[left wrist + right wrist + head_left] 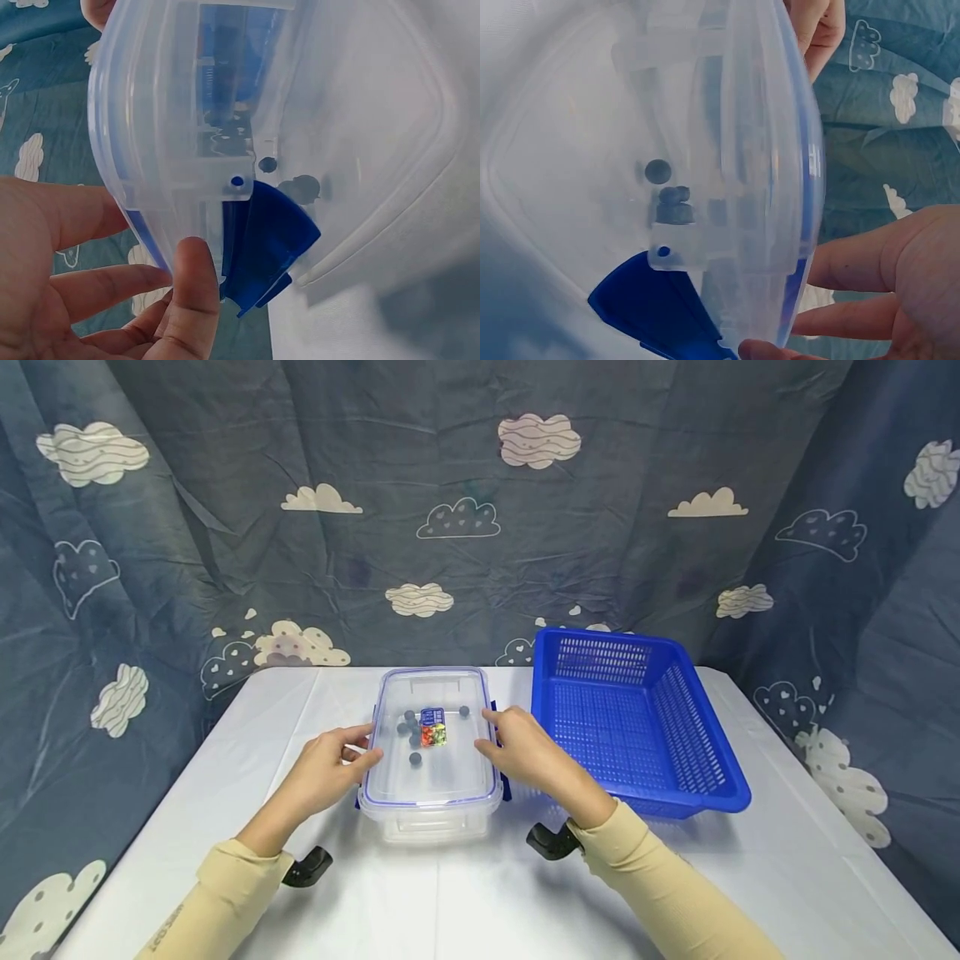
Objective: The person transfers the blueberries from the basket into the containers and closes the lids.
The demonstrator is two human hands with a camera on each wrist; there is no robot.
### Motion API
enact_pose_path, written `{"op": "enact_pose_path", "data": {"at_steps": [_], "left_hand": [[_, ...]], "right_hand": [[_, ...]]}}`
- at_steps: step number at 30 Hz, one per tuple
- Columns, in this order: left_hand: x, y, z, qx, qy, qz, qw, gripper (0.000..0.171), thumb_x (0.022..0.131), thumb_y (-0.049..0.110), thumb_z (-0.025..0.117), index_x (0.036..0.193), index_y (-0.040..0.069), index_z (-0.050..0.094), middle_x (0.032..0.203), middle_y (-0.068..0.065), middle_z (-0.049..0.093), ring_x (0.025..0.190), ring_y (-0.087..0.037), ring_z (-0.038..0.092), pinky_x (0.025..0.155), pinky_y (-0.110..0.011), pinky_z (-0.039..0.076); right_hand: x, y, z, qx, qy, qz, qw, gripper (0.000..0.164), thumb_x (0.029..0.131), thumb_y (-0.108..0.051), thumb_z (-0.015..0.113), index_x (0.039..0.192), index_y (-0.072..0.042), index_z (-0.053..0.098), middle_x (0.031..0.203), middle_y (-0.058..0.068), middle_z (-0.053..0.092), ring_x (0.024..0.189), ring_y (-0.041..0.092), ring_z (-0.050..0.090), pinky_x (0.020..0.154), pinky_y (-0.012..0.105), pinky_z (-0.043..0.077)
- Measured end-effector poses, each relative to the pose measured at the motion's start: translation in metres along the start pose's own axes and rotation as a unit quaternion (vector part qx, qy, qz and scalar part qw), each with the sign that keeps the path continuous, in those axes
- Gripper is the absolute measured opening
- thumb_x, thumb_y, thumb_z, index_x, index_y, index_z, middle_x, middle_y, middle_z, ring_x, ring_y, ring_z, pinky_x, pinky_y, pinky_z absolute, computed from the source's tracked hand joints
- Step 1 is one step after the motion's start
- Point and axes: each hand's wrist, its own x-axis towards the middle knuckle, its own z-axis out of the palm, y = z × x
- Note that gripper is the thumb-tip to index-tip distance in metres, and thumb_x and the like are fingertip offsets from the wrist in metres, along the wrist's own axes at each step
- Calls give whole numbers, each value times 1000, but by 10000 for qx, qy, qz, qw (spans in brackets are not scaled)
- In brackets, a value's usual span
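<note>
A clear plastic box (435, 829) stands on the table, its clear lid (442, 781) with a blue seal lying over the top. Several small dark balls (416, 759) show through it. A colourful label (432, 727) is at its middle. My left hand (330, 768) grips the lid's left edge, fingertips (196, 259) beside a swung-out blue latch (270, 236). Opposite, my right hand (521, 747) holds the right edge, a fingertip (759, 349) tucked near another lowered blue latch (649, 304). Whether the lid is fully seated cannot be told.
Right of the box stands a blue perforated plastic basket (600, 714). A white cloth covers the table (375, 910). Behind it hangs a dark curtain (457, 443) with cloud prints. Black wrist mounts (307, 867) stick out below both wrists.
</note>
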Motion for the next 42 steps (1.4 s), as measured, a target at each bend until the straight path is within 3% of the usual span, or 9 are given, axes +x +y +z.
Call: {"op": "enact_pose_path", "data": {"at_steps": [4,10,15,20,23,27,30,33,42], "left_hand": [[-2,0,1,10,-80,-35,10000,53,102,22,73,148,-3,61,126,-20,75,103,-28,76,72,-30,57],[-4,-1,1,-189,-210,-128,9995,54,103,19,73,149,-5,59,126,-23,74,91,-20,76,69,-29,57],[-2,0,2,-286,-235,-183,9991,55,103,19,72,150,-5,57,126,-23,74,79,-16,75,67,-30,55],[0,-3,1,-454,-217,-202,9985,54,104,20,71,151,-4,58,120,-20,75,79,-15,74,69,-31,55],[-2,-6,1,-549,-148,-198,9982,54,104,20,72,150,-3,58,118,-19,74,79,-15,73,68,-29,55],[-4,-10,2,-607,-105,-265,9977,53,103,19,73,150,-3,59,118,-19,74,80,-13,71,67,-27,54],[-6,-12,4,-641,-107,-307,9974,53,104,19,71,151,-1,58,121,-19,73,80,-12,71,67,-27,54],[-9,-14,4,-664,-91,-315,9973,53,105,20,70,153,1,57,123,-19,72,88,-16,72,69,-26,55],[-25,-28,16,-909,-146,-612,9939,69,107,37,66,162,2,43,144,-25,63,131,-39,65,102,-48,57]], "right_hand": [[-2,-1,1,-107,-90,8,9999,57,102,-16,73,149,10,55,112,25,69,92,25,59,76,37,55],[-4,-1,4,-275,-153,-16,9995,57,103,-17,73,150,11,55,139,33,65,119,33,63,101,48,55],[-2,-2,5,-412,-186,-31,9990,56,105,-18,70,151,10,54,140,32,65,126,36,63,107,50,53],[-4,-3,5,-379,-170,-58,9991,56,106,-17,68,152,11,52,138,33,66,113,31,63,96,44,56],[-6,-3,5,-185,-209,-110,9996,57,106,-18,68,152,11,51,103,21,72,84,21,59,73,35,53],[-13,-1,7,57,-242,-207,9995,61,106,-20,68,153,12,49,72,6,53,60,13,42,56,30,40],[-23,-3,10,81,-109,-422,9990,62,106,-20,68,154,13,47,107,22,75,86,22,68,81,38,59],[-35,-6,16,216,148,-566,9981,65,106,-20,68,157,12,44,156,35,52,142,41,58,121,54,45],[-70,6,55,1470,687,-105,9867,76,112,-44,55,171,-8,24,170,37,26,158,56,29,122,77,25]]}}
